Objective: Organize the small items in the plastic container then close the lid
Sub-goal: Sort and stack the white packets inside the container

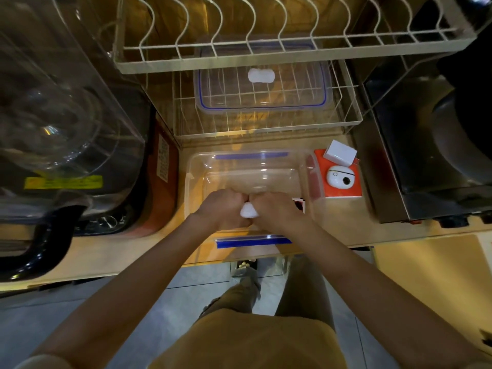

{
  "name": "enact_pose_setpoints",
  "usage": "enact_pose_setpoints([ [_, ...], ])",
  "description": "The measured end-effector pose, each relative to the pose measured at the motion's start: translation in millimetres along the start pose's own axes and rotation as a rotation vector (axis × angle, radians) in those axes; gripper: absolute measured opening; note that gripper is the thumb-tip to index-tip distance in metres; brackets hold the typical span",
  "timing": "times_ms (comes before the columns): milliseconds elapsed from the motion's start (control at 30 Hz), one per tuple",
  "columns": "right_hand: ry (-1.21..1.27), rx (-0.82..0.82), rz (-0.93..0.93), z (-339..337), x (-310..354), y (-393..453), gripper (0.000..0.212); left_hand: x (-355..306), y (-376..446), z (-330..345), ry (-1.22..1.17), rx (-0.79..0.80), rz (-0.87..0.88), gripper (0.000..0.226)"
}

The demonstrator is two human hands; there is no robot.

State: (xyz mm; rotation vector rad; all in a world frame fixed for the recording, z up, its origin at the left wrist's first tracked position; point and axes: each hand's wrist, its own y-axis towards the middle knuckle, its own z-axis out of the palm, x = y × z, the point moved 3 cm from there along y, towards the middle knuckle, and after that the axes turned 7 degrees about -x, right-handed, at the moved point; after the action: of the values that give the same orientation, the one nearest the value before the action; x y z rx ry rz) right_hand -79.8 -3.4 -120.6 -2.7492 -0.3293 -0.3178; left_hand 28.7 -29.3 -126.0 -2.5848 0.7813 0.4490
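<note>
A clear plastic container (250,169) with blue latches stands open on the wooden counter, right in front of me. Over its near half, my left hand (222,209) and my right hand (277,211) are pressed together, both closed around a small white item (249,211) that shows between them. The container's clear lid (262,86) with a blue seal lies in the wire dish rack behind. Right of the container sit an orange box (343,179) with a white device pictured on it and a small white box (340,153) on top. A dark red-and-white item (299,203) peeks out beside my right hand.
A two-tier wire dish rack (266,49) rises behind the container. A large clear-topped appliance (66,129) with a black hose fills the left. A dark metal appliance (426,155) stands to the right. The counter's front edge lies just below my wrists.
</note>
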Motion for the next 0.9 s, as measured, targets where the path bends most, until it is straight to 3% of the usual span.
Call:
enact_pose_setpoints([
  [167,-0.003,0.108,-0.003,7.2,-8.6,1.3,0.032,4.8,-15.1,1.8,-0.101,0.045,-0.035,0.055],
  [300,-0.001,0.074,0.001,1.4,-10.9,3.3,0.033,6.5,-35.7,-5.4,-0.010,-0.106,0.035,0.059],
  [433,0.058,0.078,-0.049,-0.8,-1.2,4.4,0.028,3.5,-45.9,-4.3,0.071,-0.082,0.062,0.065],
  [600,0.160,0.194,-0.094,4.7,9.8,2.0,0.029,1.1,-45.4,-3.6,0.064,-0.042,0.011,0.071],
  [700,0.234,0.221,-0.086,0.6,7.8,2.8,0.016,1.4,-44.8,-3.1,0.055,-0.037,-0.020,0.066],
  [900,0.311,0.312,0.017,-9.6,-5.2,6.5,0.026,2.6,-40.3,1.1,0.047,-0.009,-0.042,0.052],
])
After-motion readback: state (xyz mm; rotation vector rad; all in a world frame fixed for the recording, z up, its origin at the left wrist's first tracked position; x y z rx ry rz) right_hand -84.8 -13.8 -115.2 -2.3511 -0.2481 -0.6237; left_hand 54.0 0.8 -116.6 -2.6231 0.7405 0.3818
